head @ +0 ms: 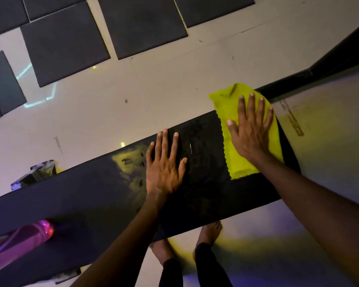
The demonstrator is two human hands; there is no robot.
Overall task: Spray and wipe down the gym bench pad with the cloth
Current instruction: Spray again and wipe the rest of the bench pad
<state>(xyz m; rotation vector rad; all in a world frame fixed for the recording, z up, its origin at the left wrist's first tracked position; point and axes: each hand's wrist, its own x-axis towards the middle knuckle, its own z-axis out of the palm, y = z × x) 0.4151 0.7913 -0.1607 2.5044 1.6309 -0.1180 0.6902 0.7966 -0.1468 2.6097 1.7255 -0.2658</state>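
The black gym bench pad [95,191] runs across the view from lower left to upper right, with wet streaks near its middle. A yellow-green cloth [232,112] lies flat over the pad's right end, its far corner hanging past the edge. My right hand [250,131] presses flat on the cloth, fingers spread. My left hand [164,164] rests flat on the bare pad to the left of the cloth, fingers apart, holding nothing. A pink spray bottle [23,241] lies on the pad at the lower left.
Black floor mats [141,25] cover the pale floor beyond the bench. A dark metal bench frame [319,73] extends to the upper right. A bench foot [37,172] shows beyond the far edge at left. My bare feet [209,233] stand under the near edge.
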